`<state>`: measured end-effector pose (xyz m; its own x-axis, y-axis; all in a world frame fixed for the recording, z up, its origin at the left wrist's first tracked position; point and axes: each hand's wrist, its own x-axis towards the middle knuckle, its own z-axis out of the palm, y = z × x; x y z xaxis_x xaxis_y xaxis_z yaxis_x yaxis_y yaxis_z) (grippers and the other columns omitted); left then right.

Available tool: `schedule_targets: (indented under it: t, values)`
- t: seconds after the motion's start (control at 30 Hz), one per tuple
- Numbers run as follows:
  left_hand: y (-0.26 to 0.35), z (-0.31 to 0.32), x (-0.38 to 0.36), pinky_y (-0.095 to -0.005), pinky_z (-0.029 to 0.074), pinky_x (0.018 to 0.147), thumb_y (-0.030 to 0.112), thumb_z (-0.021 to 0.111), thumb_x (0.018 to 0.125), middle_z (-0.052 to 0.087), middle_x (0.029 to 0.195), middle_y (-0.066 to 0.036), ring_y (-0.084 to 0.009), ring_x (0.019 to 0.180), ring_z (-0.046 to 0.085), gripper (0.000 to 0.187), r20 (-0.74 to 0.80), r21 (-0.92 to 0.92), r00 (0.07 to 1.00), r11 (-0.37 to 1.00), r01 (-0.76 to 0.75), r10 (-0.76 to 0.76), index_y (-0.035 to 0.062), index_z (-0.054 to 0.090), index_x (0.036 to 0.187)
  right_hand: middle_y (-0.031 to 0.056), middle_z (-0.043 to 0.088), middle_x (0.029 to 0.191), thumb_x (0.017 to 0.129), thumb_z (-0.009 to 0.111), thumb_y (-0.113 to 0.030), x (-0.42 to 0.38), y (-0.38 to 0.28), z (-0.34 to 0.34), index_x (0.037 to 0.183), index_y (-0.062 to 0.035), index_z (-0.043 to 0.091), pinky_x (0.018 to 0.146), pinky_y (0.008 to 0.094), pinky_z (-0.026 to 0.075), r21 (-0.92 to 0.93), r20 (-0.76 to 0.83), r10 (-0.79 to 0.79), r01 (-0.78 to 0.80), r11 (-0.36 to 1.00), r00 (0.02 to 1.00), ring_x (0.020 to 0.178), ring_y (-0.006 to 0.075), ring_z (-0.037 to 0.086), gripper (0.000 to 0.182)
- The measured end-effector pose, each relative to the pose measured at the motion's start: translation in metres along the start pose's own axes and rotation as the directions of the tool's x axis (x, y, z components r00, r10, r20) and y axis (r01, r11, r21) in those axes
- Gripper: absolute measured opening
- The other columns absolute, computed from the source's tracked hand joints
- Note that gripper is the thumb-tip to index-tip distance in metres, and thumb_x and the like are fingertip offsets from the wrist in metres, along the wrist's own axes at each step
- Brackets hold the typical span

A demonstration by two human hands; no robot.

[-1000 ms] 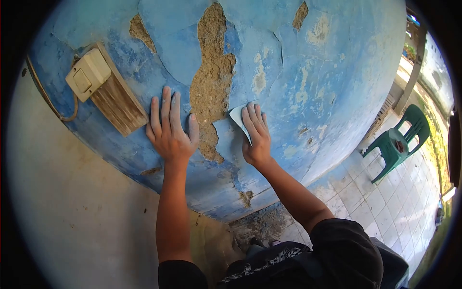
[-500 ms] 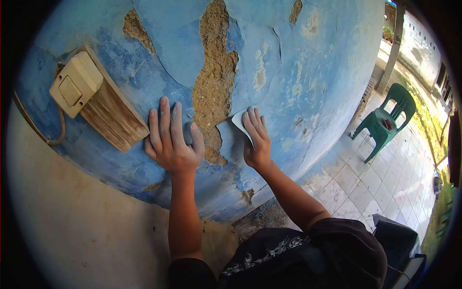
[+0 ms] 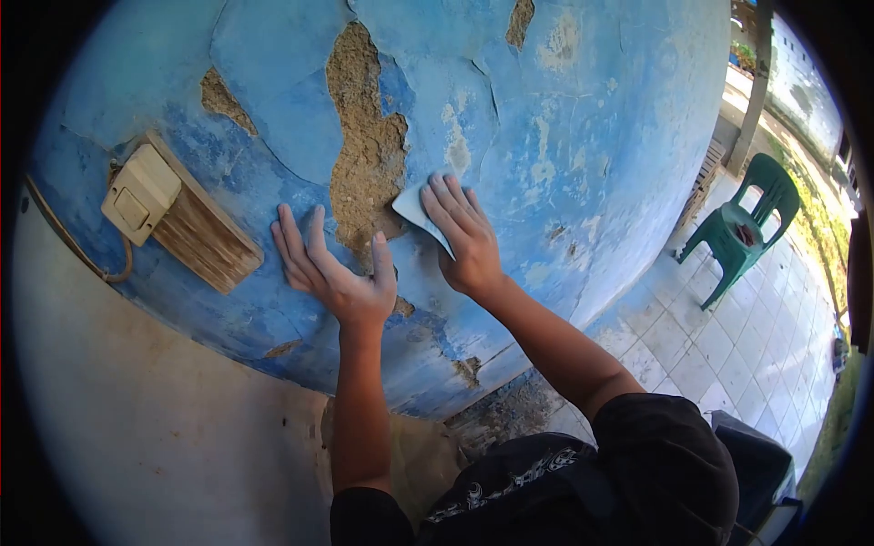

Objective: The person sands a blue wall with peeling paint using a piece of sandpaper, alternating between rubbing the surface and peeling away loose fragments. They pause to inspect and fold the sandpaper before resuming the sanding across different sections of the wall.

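My left hand (image 3: 341, 282) lies on the blue wall (image 3: 273, 168) with its fingers spread. Its thumb and palm cover the lower part of a bare brown patch (image 3: 364, 136) where the paint and plaster are gone. My right hand (image 3: 469, 241) presses a thin, pale sheet of sandpaper (image 3: 417, 207) against the wall, just right of that patch. The left edge of the sheet curls away from under the fingers. Its working face is hidden.
A switch box (image 3: 141, 196) on a wooden block (image 3: 208, 238) is fixed to the wall at left, with a cable (image 3: 68, 232) below. A green plastic chair (image 3: 742, 223) stands on the tiled floor (image 3: 678, 337) at right. Smaller chipped patches mark the wall.
My right hand has slid upward along the wall with the sandpaper. My left hand has shifted right, away from the wooden block, its fingers turned further left. The view has moved slightly.
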<state>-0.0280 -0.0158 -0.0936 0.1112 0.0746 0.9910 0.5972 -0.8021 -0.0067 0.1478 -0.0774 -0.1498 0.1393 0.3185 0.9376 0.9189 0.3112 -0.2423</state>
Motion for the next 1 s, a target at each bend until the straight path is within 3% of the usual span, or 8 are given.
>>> schedule_targets:
  t: [0.07,0.2,0.27,0.4,0.5,0.63,0.8,1.0]
  values:
    - [0.005,0.007,0.010,-0.0695,0.018,0.123,0.050,0.073,0.099,0.026,0.176,-0.031,-0.0546,0.162,0.022,0.084,0.048,-0.052,0.999,0.998,-0.023,0.025,0.0044,0.041,0.163,0.0156,0.051,0.169,0.079,0.072,0.008,0.024,-0.001,-0.004,0.160,-0.0062,0.057,0.128,0.0551,0.038,0.019,-0.020,-0.004,0.005,1.000,1.000,0.160,0.0366,0.043,0.083]
    - [0.033,0.017,0.021,-0.0753,0.013,0.123,0.056,0.076,0.097,0.019,0.178,-0.032,-0.0557,0.164,0.013,0.098,0.073,-0.003,0.996,0.999,0.043,-0.043,0.0053,0.032,0.168,0.0142,0.052,0.169,0.080,0.078,0.000,0.010,0.011,-0.001,0.160,-0.0075,0.057,0.128,0.0536,0.039,0.109,-0.042,-0.040,0.044,0.993,0.998,0.160,0.0343,0.044,0.083]
    - [0.042,0.022,0.013,-0.0789,0.008,0.124,0.061,0.077,0.095,0.012,0.180,-0.031,-0.0558,0.166,0.004,0.109,0.169,0.094,0.970,0.982,0.162,-0.176,0.0064,0.024,0.172,0.0124,0.056,0.166,0.080,0.078,0.000,-0.017,0.027,0.001,0.157,-0.0076,0.061,0.126,0.0534,0.042,0.064,0.049,-0.140,0.137,0.989,0.989,0.158,0.0323,0.048,0.079]
    - [0.040,0.028,-0.002,-0.0768,0.006,0.127,0.057,0.086,0.090,0.004,0.182,-0.030,-0.0549,0.167,0.002,0.120,0.200,0.187,0.956,0.966,0.179,-0.215,0.0069,0.017,0.175,0.0083,0.060,0.162,0.081,0.075,0.002,0.003,0.058,-0.019,0.153,-0.0093,0.065,0.125,0.0506,0.046,0.166,0.085,-0.324,0.308,0.937,0.942,0.155,0.0282,0.052,0.073]
    - [0.051,0.029,0.003,-0.0769,0.007,0.128,0.052,0.093,0.084,0.003,0.181,-0.030,-0.0546,0.167,0.000,0.132,0.161,0.184,0.954,0.958,0.221,-0.251,0.0091,0.009,0.177,0.0021,0.062,0.161,0.083,0.075,0.001,0.019,0.068,-0.036,0.151,-0.0141,0.067,0.125,0.0453,0.049,0.140,0.122,-0.452,0.435,0.889,0.884,0.153,0.0217,0.053,0.070]
    - [0.059,0.033,-0.001,-0.0757,0.008,0.128,0.049,0.094,0.084,0.000,0.181,-0.031,-0.0531,0.168,-0.001,0.136,0.091,0.200,0.954,0.943,0.264,-0.287,0.0079,0.004,0.177,0.0006,0.061,0.162,0.085,0.076,-0.002,0.014,0.084,-0.039,0.152,-0.0153,0.065,0.126,0.0462,0.048,0.108,0.148,-0.453,0.441,0.891,0.879,0.154,0.0209,0.053,0.070]
    - [0.070,0.035,0.010,-0.0736,0.010,0.129,0.051,0.095,0.082,-0.002,0.181,-0.034,-0.0540,0.168,-0.001,0.140,0.090,0.265,0.932,0.911,0.317,-0.350,0.0015,0.005,0.176,-0.0016,0.059,0.164,0.093,0.070,-0.006,0.049,0.090,-0.043,0.152,-0.0156,0.066,0.128,0.0474,0.043,0.015,0.180,-0.566,0.573,0.819,0.805,0.154,0.0189,0.052,0.061]
    - [0.073,0.042,-0.009,-0.0737,0.012,0.129,0.052,0.096,0.079,-0.003,0.180,-0.035,-0.0550,0.167,0.001,0.142,0.058,0.258,0.928,0.904,0.342,-0.368,0.0011,0.006,0.176,-0.0020,0.063,0.161,0.094,0.068,-0.005,0.028,0.104,-0.040,0.142,-0.0162,0.074,0.123,0.0479,0.046,-0.039,0.081,-0.560,0.564,0.825,0.824,0.152,0.0183,0.055,0.050]
